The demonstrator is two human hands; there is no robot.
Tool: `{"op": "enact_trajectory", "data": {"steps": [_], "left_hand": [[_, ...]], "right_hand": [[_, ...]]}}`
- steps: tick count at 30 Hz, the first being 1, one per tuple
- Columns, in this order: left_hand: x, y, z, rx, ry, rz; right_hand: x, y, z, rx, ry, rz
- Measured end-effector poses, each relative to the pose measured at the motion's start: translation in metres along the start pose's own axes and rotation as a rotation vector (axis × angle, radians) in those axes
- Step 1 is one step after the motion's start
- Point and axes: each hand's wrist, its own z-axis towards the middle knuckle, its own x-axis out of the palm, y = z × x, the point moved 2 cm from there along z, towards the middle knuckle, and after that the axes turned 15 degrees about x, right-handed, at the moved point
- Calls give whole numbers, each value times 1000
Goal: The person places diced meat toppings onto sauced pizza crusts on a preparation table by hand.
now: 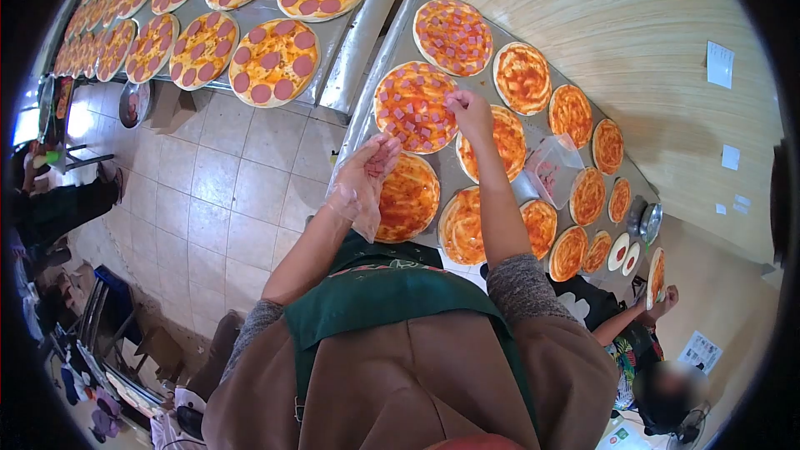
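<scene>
My left hand, in a clear plastic glove, is cupped palm up over the near table edge, with pinkish diced ham in its curled fingers. Just beyond it lies a pizza with red sauce and ham cubes. At that pizza's right edge, my right hand has its fingertips pinched together; what is between them is too small to make out. Beneath my left hand is a sauced pizza base without ham, and another sauced base is partly covered by my right forearm.
A clear plastic tub with some ham bits stands right of my forearm. A finished ham-cube pizza and several sauced bases share the metal table. Across a tiled floor gap, another table bears sausage-slice pizzas. At right, a co-worker's hand holds a base.
</scene>
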Motion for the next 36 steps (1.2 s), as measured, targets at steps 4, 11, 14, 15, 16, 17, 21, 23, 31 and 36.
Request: {"op": "enact_trajectory", "data": {"steps": [4,11,14,15,16,17,21,23,31,36], "left_hand": [[-4,4,2,0,19,-12],[-3,2,0,1,11,2],[0,0,-1,5,4,-2],[2,-1,-1,6,-1,-3],[5,-3,-2,1,12,-12],[8,-5,-2,-3,24,-22],[22,-14,-8,9,50,-66],[25,-15,-7,13,51,-78],[9,-4,6,43,190,-103],[13,-3,2,18,133,-44]], "right_hand": [[5,5,-2,-153,-146,-267],[12,8,5,-133,-250,-335],[12,14,4,-39,-179,-292],[14,16,3,-42,-183,-308],[16,18,4,-46,-187,-324],[17,20,4,-51,-189,-341],[13,38,-5,-154,-177,-272],[6,57,-32,-174,-153,-175],[20,92,-131,-576,221,-251],[22,86,-128,-431,270,-148]]}}
